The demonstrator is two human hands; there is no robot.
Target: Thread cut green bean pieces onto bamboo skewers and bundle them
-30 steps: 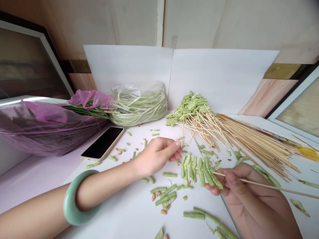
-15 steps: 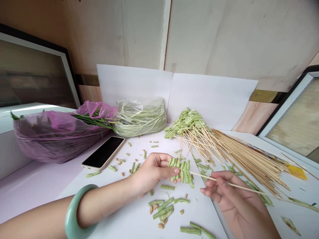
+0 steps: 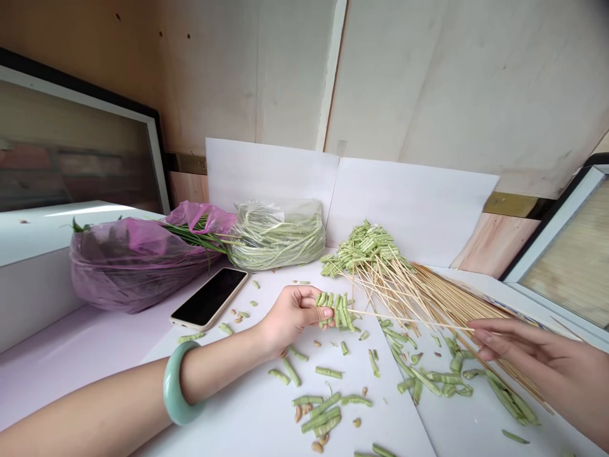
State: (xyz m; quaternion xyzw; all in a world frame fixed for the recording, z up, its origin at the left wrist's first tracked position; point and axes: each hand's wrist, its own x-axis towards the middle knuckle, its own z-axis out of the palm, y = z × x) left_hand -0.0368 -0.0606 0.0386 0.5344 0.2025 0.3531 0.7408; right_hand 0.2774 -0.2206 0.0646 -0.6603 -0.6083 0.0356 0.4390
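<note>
My left hand (image 3: 295,319), with a green bangle (image 3: 177,384) on the wrist, pinches a row of cut green bean pieces (image 3: 341,311) between thumb and fingers. The pieces sit side by side across one end of a thin bamboo skewer (image 3: 404,320). At the skewer's other end, on the right, my right hand (image 3: 537,362) grips it between thumb and fingertips. The skewer lies nearly level between both hands. Below them, loose bean pieces (image 3: 323,420) and small tan beans (image 3: 318,447) are scattered over white paper.
Behind the hands lies a pile of filled bean skewers (image 3: 366,244), beside bare bamboo skewers (image 3: 451,295). A phone (image 3: 209,297), a purple bag (image 3: 137,266) of greens and a clear bag (image 3: 280,238) of long beans stand left. More bean pieces (image 3: 447,379) lie right.
My right hand has slid outward along the skewer to its right end. The left hand keeps its hold on the bean pieces. The camera view has shifted slightly.
</note>
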